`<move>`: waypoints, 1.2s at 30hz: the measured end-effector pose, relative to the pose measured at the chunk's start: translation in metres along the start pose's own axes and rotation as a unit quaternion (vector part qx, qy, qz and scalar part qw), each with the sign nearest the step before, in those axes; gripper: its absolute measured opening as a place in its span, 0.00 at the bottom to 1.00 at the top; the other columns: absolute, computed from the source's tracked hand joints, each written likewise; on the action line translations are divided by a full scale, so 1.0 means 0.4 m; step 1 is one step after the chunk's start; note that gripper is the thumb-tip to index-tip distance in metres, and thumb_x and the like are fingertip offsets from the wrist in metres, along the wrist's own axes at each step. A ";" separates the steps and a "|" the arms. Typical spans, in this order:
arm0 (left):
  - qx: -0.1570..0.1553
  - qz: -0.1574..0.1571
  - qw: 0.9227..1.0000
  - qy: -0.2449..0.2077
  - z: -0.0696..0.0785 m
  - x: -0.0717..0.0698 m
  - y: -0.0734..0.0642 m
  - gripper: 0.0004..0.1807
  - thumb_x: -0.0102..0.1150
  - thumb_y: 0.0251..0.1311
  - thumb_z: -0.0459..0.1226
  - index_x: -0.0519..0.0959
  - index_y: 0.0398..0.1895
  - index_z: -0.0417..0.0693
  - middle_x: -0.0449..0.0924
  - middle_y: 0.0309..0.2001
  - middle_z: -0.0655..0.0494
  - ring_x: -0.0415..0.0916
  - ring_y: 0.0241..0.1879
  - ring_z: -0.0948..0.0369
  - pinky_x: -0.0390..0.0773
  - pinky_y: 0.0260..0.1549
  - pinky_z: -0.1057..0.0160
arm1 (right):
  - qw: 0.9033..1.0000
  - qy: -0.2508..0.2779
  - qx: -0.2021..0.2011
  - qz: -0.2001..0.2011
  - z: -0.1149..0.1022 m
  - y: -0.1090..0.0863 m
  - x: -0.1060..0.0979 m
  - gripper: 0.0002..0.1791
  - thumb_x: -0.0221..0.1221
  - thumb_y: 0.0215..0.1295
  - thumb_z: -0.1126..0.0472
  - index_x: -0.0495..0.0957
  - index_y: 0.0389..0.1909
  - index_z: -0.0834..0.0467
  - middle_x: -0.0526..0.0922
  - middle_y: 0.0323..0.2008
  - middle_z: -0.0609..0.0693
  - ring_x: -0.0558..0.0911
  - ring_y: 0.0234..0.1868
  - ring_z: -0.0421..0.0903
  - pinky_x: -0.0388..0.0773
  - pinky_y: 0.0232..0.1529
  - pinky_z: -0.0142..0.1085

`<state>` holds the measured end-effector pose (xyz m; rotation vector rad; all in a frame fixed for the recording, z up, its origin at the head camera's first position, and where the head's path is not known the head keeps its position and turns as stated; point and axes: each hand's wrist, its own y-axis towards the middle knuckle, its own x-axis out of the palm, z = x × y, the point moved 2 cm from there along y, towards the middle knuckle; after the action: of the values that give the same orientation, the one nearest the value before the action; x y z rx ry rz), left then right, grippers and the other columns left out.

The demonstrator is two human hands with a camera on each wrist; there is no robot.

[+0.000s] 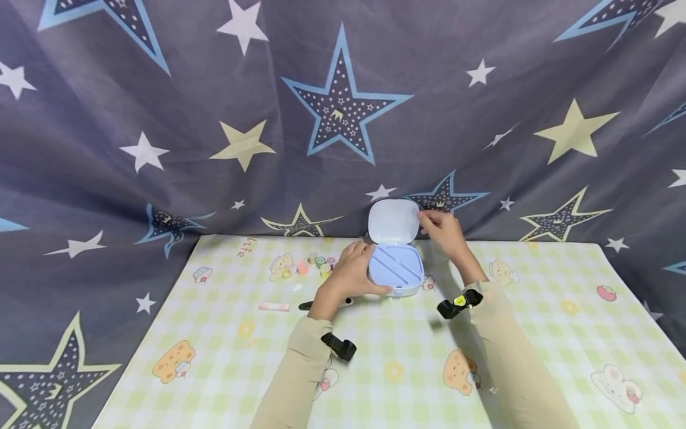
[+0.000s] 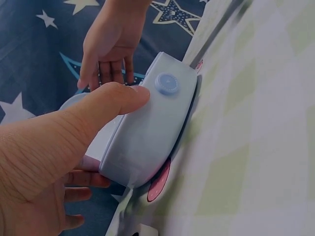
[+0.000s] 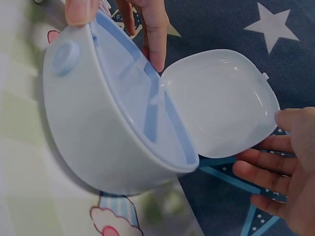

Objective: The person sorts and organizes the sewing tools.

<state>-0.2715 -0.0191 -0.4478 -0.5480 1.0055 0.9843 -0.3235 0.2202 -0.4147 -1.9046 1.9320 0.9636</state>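
Observation:
A light-blue plastic box [image 1: 409,292] sits on the table, its pale hinged lid [image 1: 393,221] raised toward the curtain. Inside lies a blue inner tray [image 3: 133,93] with a slanting divider. My left hand [image 1: 348,271] grips the box at its left side, the thumb pressed near the round button [image 2: 167,84] on the front wall and the fingers around the back. At the lid's right edge, my right hand [image 1: 445,232] pinches the rim, thumb on the inner face and fingers behind it.
Several small coloured spools [image 1: 320,262] stand left of the box. A pink-and-white strip [image 1: 274,307] lies farther left. Partly hidden by the left wrist is a black-tipped tool [image 1: 305,305]. Behind the checked tablecloth [image 1: 396,345] hangs a star-patterned curtain [image 1: 343,179].

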 end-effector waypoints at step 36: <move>0.030 0.033 0.998 0.050 -0.016 0.011 0.008 0.60 0.74 0.43 0.65 0.64 0.75 0.42 0.68 0.70 0.42 0.60 0.73 0.47 0.56 0.76 0.47 | 0.963 -0.199 -0.090 -0.157 -0.035 -0.132 -0.015 0.71 0.80 0.30 0.36 0.56 0.76 0.58 0.61 0.74 0.61 0.58 0.72 0.65 0.58 0.61 0.62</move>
<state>-0.2765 -0.0207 -0.4546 -0.5215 1.1448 0.9887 -0.2686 0.2207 -0.4147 -1.8555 1.3106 1.3320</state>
